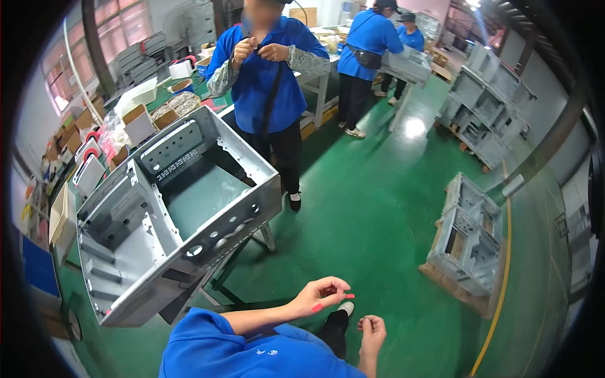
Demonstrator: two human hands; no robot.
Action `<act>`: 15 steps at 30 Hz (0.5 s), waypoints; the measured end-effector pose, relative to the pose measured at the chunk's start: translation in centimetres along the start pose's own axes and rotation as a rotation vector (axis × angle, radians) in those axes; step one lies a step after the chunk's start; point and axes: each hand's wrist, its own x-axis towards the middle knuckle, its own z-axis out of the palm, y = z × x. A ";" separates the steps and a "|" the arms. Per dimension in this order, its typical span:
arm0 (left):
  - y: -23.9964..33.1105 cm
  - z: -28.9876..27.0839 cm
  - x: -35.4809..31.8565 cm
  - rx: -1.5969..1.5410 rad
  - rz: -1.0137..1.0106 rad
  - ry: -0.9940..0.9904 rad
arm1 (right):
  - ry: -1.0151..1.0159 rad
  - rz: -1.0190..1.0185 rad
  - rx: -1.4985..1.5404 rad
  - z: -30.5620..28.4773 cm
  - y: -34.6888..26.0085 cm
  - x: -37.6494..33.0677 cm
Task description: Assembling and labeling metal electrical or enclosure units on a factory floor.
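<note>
Handling a piece as small as the red strip (350,295) seems to call for care above all in how it is presented: it is best kept at the very fingertips, with as little of it covered as possible, so that most of its face is left free. Pressure should be light, since a thin, soft piece, as this one appears to be, could be creased or could cling to the skin. The wrist should be steadied, and the forearm is better kept clear of the grey metal frame (271,199), whose edges look hard and whose near wall is pierced with holes.

The strip is found at the fingertips of the left hand (320,293), where the fingers are drawn together in a narrow pinch; it juts out toward the right, above the green floor (372,246). By its look it is held there, though whether it is also stuck to the skin cannot be told. A second red patch (317,308) is seen on the same hand, closer to the wrist and outside the pinch. The right hand (373,332) is placed nearer and to the right, apart from the strip, with its fingers curled; whether anything is held in it cannot be told. The frame is set to the left and farther off, touched by neither hand.
</note>
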 end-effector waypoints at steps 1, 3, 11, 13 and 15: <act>-0.1 0.7 2.5 0.000 0.035 0.037 | -0.048 -0.023 -0.025 -1.2 -0.5 3.6; -0.4 1.3 6.8 0.013 0.037 0.178 | -0.101 -0.023 -0.038 -2.6 -2.5 10.3; 1.3 1.3 21.6 -0.067 0.092 0.529 | -0.473 -0.039 -0.082 2.3 -10.6 34.9; 1.1 -0.5 25.8 -0.098 0.076 0.595 | -0.591 -0.022 -0.090 6.1 -11.2 40.0; 0.9 -2.6 29.9 -0.144 0.052 0.628 | -0.686 -0.014 -0.069 10.2 -12.0 44.9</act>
